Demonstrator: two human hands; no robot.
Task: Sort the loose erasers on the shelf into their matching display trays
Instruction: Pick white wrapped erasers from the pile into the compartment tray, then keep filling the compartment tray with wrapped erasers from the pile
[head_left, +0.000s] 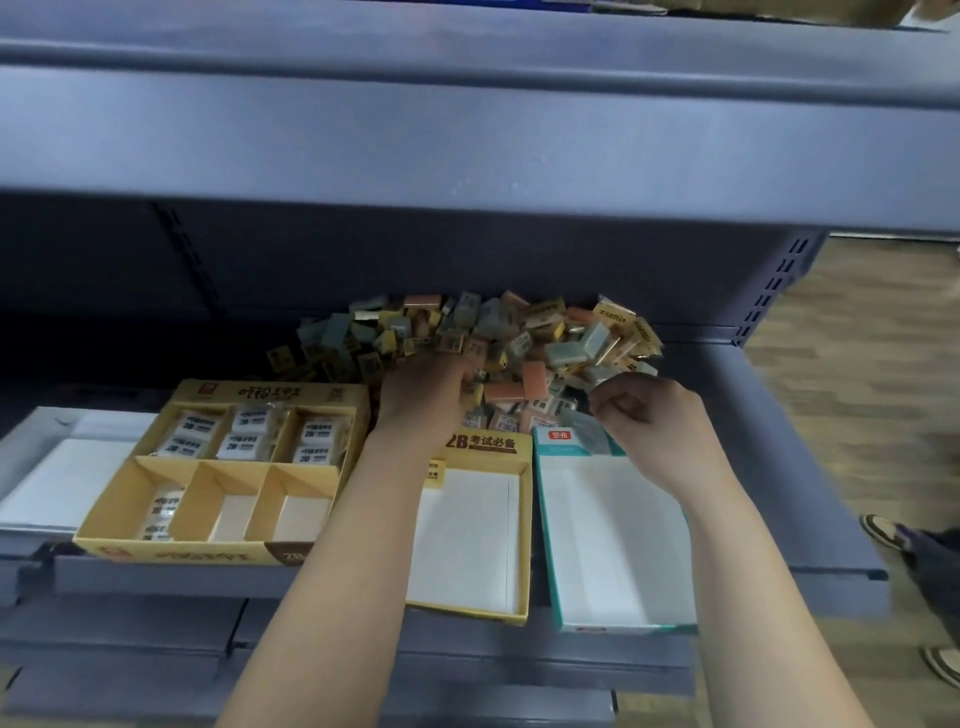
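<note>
The loose erasers (467, 332) lie heaped at the back of the blue-grey shelf (753, 467), yellow, grey and salmon in their wrappers. Our left hand (423, 395) digs into the heap's near edge, fingers curled round a few. Our right hand (644, 410) is curled at the heap's right edge, and we cannot tell whether it pinches anything. In front stand three trays: a yellow compartment tray (171, 553) partly stocked with packets marked 2B, a yellow tray (525, 519) printed "2B 考试必备", and a teal tray (545, 519) with a red label. Past the shelf end lies wood-patterned floor (857, 364).
</note>
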